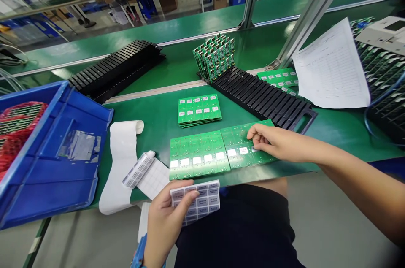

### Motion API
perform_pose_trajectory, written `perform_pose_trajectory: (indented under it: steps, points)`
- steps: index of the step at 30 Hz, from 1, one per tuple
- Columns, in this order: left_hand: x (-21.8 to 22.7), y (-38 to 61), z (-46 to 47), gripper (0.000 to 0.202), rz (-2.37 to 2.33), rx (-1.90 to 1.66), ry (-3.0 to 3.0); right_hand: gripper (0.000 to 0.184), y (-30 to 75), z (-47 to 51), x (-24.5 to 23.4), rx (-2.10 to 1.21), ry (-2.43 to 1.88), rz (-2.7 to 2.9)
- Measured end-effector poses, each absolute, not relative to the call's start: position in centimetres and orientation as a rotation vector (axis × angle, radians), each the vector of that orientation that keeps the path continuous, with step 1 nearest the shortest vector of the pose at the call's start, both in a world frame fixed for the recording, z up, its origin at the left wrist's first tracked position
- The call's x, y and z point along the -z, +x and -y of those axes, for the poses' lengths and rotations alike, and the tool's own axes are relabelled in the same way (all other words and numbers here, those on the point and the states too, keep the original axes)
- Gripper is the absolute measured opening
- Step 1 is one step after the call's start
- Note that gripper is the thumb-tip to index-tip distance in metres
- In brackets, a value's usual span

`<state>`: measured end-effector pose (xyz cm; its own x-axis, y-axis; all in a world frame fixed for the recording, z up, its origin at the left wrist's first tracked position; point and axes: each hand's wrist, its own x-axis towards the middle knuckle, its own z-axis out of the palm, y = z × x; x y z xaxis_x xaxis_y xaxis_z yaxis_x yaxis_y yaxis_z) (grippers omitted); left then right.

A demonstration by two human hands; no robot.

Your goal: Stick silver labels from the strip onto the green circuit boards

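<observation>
The right hand [278, 143] is pinched around a small white label [254, 149], its fingertips at a green circuit board [236, 138] lying on the green workbench [158, 112]. The left hand [166, 221] grips a sheet of labels [202, 200] near the bench edge, thumb across it. A stack of boards [199, 110], a strip of backing paper [117, 166] and a blue bin [53, 175] lie nearby.

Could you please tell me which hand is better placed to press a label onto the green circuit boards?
Probably the right hand: its fingertips are already on the green circuit boards, while the left hand is holding the label sheet.
</observation>
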<state>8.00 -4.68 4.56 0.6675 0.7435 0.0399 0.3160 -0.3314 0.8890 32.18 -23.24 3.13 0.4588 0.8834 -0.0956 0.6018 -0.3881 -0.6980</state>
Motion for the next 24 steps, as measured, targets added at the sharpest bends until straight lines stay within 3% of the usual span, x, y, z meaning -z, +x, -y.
perform_pose_trajectory:
  steps: [2,5,8,13,15,16,19,24]
  points:
    - [-4.3,7.9,4.0,0.030,-0.798,-0.513,1.975,0.011,31.7,23.4,-2.7,-0.461,-2.162,1.318]
    - [-4.0,7.8,3.3,0.029,-0.719,-0.465,2.052,0.003,30.1,23.4,-2.3,0.045,-2.223,1.473]
    - [-4.0,7.9,3.1,0.025,-0.655,-0.473,2.055,0.008,27.3,22.4,-2.6,0.373,-2.122,1.360]
    - [-4.2,7.9,3.1,0.020,-0.538,-0.471,2.007,0.027,22.8,18.3,-3.6,-0.312,-1.695,1.442]
    - [-4.0,7.6,2.9,0.016,-0.486,-0.501,2.029,0.014,21.9,16.7,-3.8,-0.471,-1.613,1.385]
    - [-3.9,7.5,2.9,0.014,-0.441,-0.520,2.048,0.008,21.6,16.1,-3.8,-0.500,-1.599,1.340]
    - [-3.6,7.2,2.7,0.011,-0.312,-0.577,2.088,0.013,21.3,15.2,-3.8,-0.539,-1.594,1.269]
    - [-3.3,7.5,2.4,0.020,-0.531,-0.561,2.004,0.018,21.7,15.9,-3.2,-0.532,-1.652,1.376]
